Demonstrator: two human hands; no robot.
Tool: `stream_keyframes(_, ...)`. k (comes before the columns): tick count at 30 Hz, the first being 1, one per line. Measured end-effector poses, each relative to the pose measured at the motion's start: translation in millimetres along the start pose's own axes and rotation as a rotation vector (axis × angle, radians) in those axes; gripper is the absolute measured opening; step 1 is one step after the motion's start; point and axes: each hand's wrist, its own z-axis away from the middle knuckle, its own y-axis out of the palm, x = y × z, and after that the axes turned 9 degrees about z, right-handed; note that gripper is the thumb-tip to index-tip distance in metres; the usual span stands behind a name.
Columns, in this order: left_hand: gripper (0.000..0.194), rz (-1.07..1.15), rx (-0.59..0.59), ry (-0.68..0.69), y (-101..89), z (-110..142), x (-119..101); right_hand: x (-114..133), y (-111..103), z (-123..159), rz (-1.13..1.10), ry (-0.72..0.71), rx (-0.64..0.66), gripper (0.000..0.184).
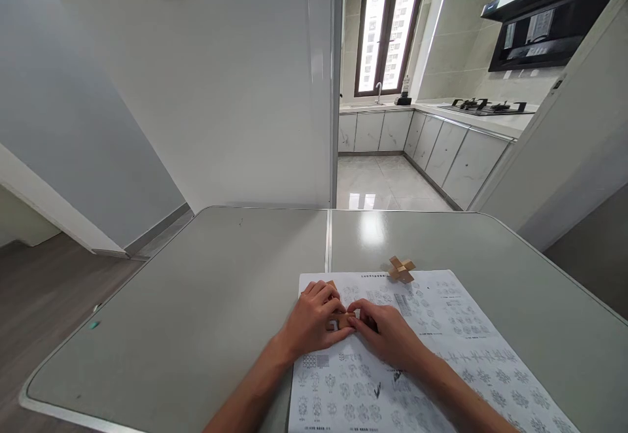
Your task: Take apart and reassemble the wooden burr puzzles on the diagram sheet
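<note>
My left hand (316, 318) and my right hand (387, 331) meet over a printed sheet (363, 354). Between their fingertips is a small light-brown wooden puzzle piece (345, 320), pinched from both sides and partly covered. Just past my left knuckles the corner of another wooden bit (332, 284) shows; whether it joins the held piece I cannot tell. A cross-shaped assembly of wooden pieces (401, 269) rests on the sheet's far edge, beyond my right hand. Rows of small line drawings of puzzle shapes cover the paper, with a few dark pen ticks near my right forearm.
The sheet lies on a grey-green table (196, 315) with a pale metal rim and a centre seam. A small green bit (94, 324) sits near the left edge. Beyond the table stand a white wall (235, 93) and a doorway into a kitchen with a gas stove (485, 107).
</note>
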Motion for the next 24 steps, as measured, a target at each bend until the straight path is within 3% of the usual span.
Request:
stream_keyframes(16,0.030,-0.032,-0.070,-0.065,-3.7,0,3,-4,-2,1,-0.056,0.010,-0.043,0.027)
stream_keyframes(20,0.036,-0.034,-0.076,-0.083,-8.0,-1,4,-12,-4,-1,-0.094,0.043,-0.180,0.032)
stream_keyframes(24,0.061,-0.033,-0.093,-0.125,-9.4,-1,9,-17,-11,-3,-0.175,0.145,-0.373,0.039)
